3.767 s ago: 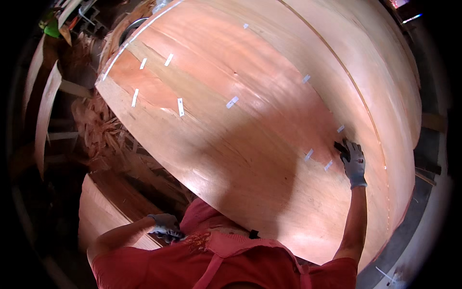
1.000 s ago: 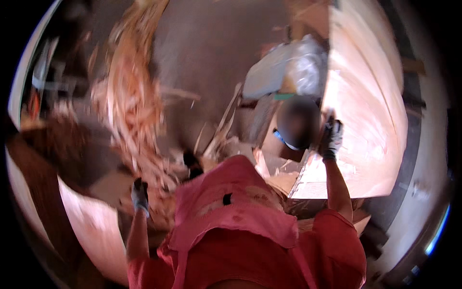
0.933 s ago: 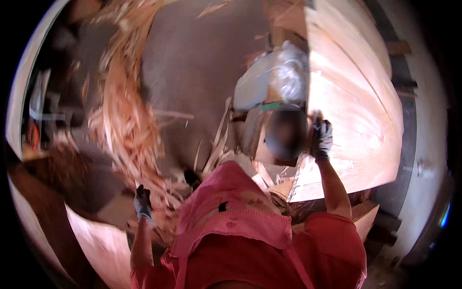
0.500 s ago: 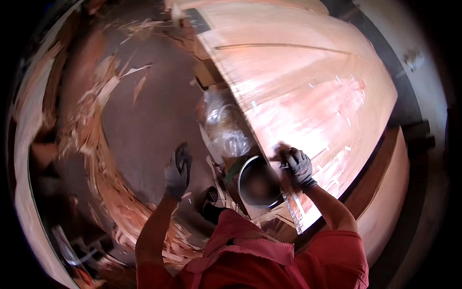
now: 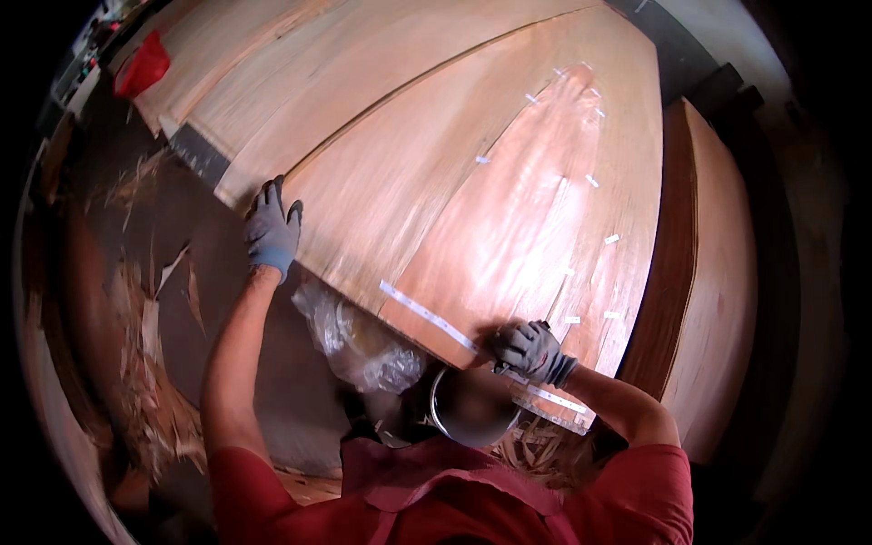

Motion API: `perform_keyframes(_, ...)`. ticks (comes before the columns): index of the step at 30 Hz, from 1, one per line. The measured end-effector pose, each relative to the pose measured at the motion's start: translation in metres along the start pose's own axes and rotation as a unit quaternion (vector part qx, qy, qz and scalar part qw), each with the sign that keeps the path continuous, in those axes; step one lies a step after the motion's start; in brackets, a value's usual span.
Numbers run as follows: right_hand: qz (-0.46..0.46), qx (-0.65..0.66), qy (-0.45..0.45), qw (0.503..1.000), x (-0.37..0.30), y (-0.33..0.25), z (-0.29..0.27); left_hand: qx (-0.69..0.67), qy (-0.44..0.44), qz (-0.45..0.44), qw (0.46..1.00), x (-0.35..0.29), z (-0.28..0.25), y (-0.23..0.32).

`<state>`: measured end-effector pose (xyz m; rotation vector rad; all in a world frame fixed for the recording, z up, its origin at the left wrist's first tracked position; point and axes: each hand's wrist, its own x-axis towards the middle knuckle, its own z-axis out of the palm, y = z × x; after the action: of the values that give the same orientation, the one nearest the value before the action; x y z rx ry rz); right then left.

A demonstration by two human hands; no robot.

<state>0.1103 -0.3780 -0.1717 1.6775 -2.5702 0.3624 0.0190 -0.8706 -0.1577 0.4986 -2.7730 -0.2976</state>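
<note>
My left hand (image 5: 272, 234), in a grey glove with dark fingertips, reaches to the left edge of a broad stack of wood veneer sheets (image 5: 381, 182). Its fingers are extended and the thumb stands apart, beside the near end of a long thin wooden strip (image 5: 427, 74) lying across the veneer. Over the near edge of the stack, my right hand (image 5: 536, 354) is gloved too. Its fingers curl closed round a small dark object that I cannot make out. White tape (image 5: 427, 318) runs along the near edge, and several short tape pieces (image 5: 592, 181) dot the reddish middle area.
Below the near edge stands a round metal-rimmed container (image 5: 436, 409), its inside blurred. Clear plastic wrap (image 5: 359, 341) lies left of it. Veneer scraps (image 5: 150, 391) litter the floor at left. Another wood stack (image 5: 713, 272) stands at right, and a red object (image 5: 143, 65) at far left.
My left hand has moved from above the floor up and left to the stack's edge. The view has turned, showing more of the veneer. My right hand stays closed at the near edge.
</note>
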Motion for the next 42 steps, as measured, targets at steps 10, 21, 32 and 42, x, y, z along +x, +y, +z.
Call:
perform_keyframes(10,0.025,-0.052,-0.015,0.998,-0.009,-0.006,-0.012,0.095,-0.09,0.069,0.989,0.066,0.009,0.007)
perform_keyframes(21,0.047,-0.064,-0.007,0.997,-0.003,-0.016,-0.016,0.142,-0.059,0.099,0.983,0.072,0.001,0.007)
perform_keyframes(32,0.421,0.095,0.28,0.857,0.065,-0.175,-0.024,-0.495,-0.493,0.202,0.686,-0.151,-0.047,0.09)
perform_keyframes(42,0.573,-0.073,0.133,0.805,0.118,-0.235,0.065,-0.065,-0.039,0.24,0.968,0.056,-0.012,-0.084)
